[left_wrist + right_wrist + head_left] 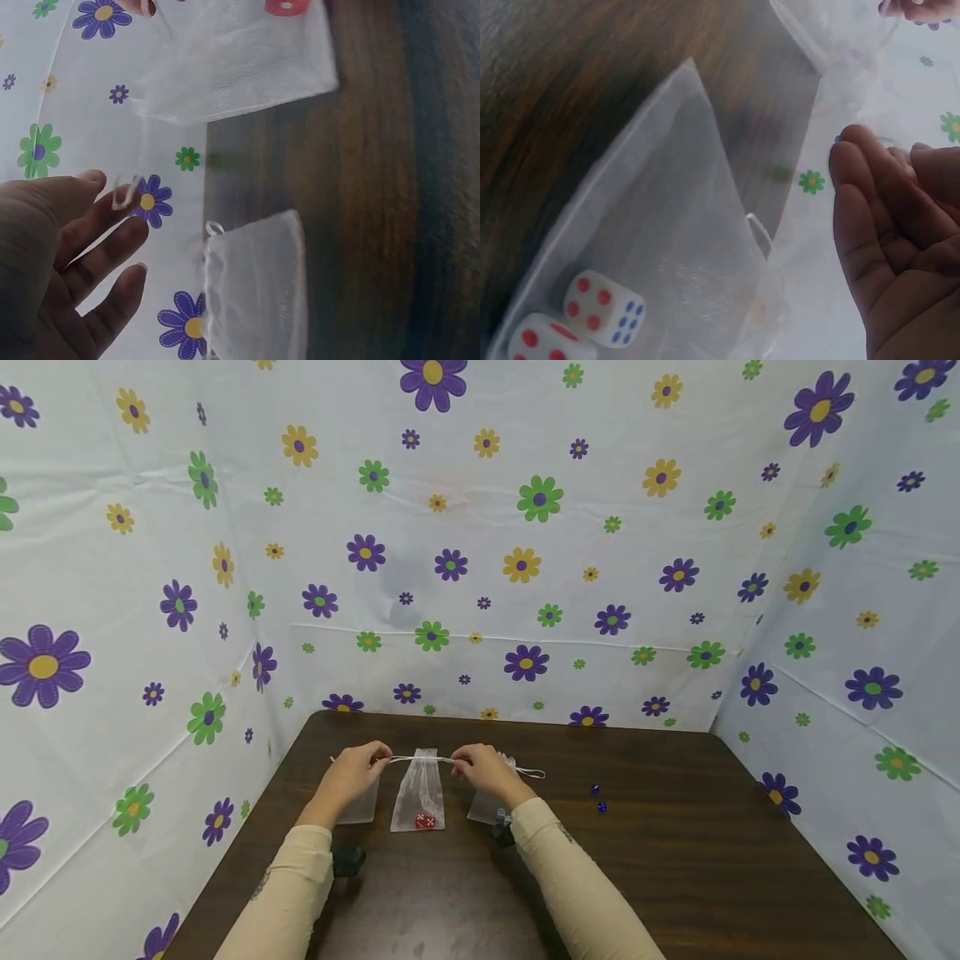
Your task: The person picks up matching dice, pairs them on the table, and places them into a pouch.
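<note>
Over the dark wooden table (pixel 697 860), as the head view has it, I see a person's left hand (pixel 358 772) and right hand (pixel 483 768) drawing a white drawstring (pixel 405 758) out straight to either side, the fingers of each curled in to pinch it. Between them is the middle sheer bag (pixel 415 789), its gathered neck on that cord and red dice (pixel 425 821) in its lower end; I can't tell whether its bottom edge touches the wood. Just beside, partly behind the left hand, lies another sheer bag (pixel 362 807); a third bag (pixel 482 807), holding white dice (pixel 503 816), lies partly under the right forearm, and two blue dice (pixel 598 798) sit well off to the right. From the left wrist, a small loop of cord shows at the thumb and forefinger, with the other fingers loosely bent and apart. From the right wrist, thumb and forefinger meet while the remaining fingers lie together, and the nearby white dice show red spots, one with blue spots too.
</note>
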Available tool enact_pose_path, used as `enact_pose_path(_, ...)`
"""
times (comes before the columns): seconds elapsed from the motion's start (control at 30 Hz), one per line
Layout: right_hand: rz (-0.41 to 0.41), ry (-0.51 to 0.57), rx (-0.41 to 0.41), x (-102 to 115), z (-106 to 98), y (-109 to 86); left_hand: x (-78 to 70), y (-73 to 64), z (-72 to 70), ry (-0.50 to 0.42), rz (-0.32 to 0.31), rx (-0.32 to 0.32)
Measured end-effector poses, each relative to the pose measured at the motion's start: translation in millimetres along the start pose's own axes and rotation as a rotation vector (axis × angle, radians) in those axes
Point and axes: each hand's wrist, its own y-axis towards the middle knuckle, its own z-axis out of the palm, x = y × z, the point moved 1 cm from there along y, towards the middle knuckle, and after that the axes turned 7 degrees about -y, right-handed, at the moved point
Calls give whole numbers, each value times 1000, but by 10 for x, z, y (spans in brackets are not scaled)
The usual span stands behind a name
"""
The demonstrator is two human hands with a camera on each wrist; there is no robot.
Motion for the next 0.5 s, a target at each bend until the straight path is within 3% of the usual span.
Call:
enact_pose_path(0.23, 9, -85, -6, -9, 4, -19, 48, -30, 5, 21, -71, 33)
enact_pose_path(0.5, 16, -108, -35, 5, 8, -8, 111, -51, -83, 35, -104, 9)
